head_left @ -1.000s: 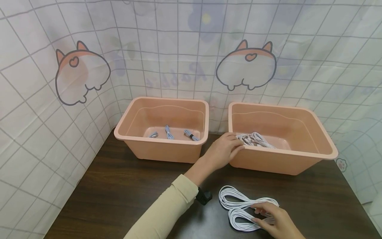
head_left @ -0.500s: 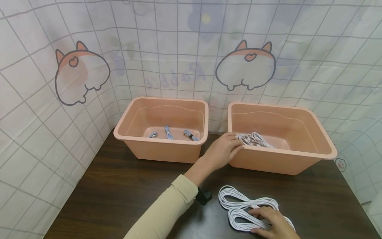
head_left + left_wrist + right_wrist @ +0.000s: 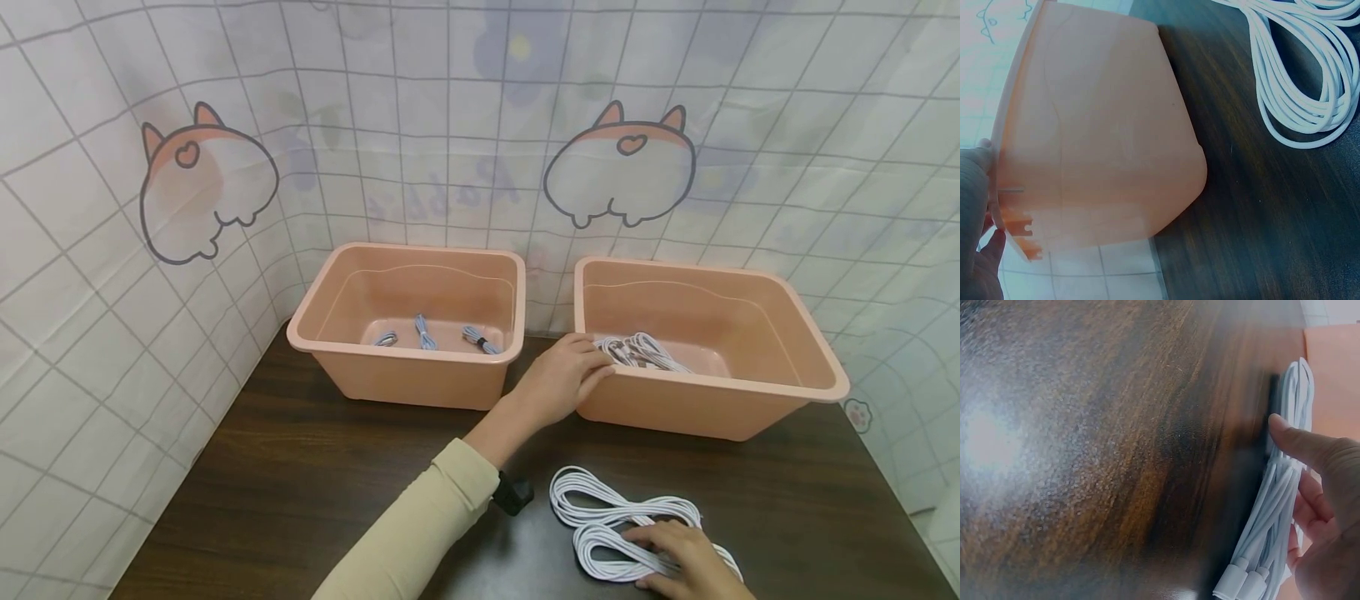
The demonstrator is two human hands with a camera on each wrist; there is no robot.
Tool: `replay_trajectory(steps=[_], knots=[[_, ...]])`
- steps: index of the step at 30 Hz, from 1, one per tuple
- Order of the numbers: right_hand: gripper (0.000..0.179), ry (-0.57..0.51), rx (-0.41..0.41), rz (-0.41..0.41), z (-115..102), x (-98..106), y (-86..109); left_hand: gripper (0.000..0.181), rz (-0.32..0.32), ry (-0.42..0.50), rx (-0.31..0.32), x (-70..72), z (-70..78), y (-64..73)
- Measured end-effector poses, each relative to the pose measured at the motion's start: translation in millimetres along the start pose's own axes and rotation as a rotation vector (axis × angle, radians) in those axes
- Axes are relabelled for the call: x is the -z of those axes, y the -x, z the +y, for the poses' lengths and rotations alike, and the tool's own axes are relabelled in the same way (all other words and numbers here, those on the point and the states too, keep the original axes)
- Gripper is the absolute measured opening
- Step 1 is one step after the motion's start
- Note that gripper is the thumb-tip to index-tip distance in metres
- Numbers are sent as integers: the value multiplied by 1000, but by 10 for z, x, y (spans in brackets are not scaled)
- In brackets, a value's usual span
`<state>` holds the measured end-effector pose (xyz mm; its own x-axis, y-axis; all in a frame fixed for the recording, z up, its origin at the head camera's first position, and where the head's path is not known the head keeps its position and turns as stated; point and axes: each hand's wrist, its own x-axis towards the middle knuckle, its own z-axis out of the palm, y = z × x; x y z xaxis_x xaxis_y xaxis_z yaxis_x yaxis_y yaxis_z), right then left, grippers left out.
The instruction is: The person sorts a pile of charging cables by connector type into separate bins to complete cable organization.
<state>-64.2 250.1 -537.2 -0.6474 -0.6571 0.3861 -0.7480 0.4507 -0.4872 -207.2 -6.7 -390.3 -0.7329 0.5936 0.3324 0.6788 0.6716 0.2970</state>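
A coiled white cable (image 3: 600, 550) lies in loops on the dark table. My right hand (image 3: 693, 558) grips its near right part; in the right wrist view the thumb is on one side of the cable bundle (image 3: 1288, 450) and the fingers are on the other. Two white connectors (image 3: 1242, 581) show at the bundle's lower end. At the near left corner of the right pink bin (image 3: 667, 404), my left hand (image 3: 564, 373) holds the rim with bent fingers. The left wrist view has this hand (image 3: 979, 206) at the rim too, partly cut off by the frame.
The left pink bin (image 3: 408, 379) holds several small blue-grey tied cables (image 3: 424, 332). White cables (image 3: 645, 350) lie inside the right bin, against its left side. A grid-patterned cloth (image 3: 450, 125) hangs behind and on both sides of the table (image 3: 300, 483).
My right hand has shifted slightly left and its fingers have closed onto the coiled white cable. The left hand and both bins stay where they were.
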Motion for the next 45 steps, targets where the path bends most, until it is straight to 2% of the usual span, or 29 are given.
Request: replay_trajectory(steps=[6,10,13,15,19,22,27,32,37,45], knots=[[54,-28,0,-7,-12,31,-13,26,1,2,1,4,7,0],[55,-75,-19,1,110,-27,64,26,3,3,3,5,8,-1],[57,-65,-57,8,265,-113,179,27,1,2,4,5,6,-3],[58,-67,-112,-1,359,-160,256,27,1,-1,5,4,3,-3],[55,-87,-165,-12,415,-163,311,26,9,-9,-9,-1,-3,-4],[54,-99,-150,20,339,-115,258,25,20,-16,-23,-5,-6,-2],[52,-85,-87,76,42,90,33,25,31,-11,-30,-10,-12,-3],[51,-39,-112,69,-181,276,-119,26,25,-8,-27,-18,-16,-3],[55,-15,-95,101,-235,356,-168,26,16,-11,-20,-8,-10,-1],[56,5,-64,148,-206,462,-211,26,21,-20,-26,3,-7,-4]])
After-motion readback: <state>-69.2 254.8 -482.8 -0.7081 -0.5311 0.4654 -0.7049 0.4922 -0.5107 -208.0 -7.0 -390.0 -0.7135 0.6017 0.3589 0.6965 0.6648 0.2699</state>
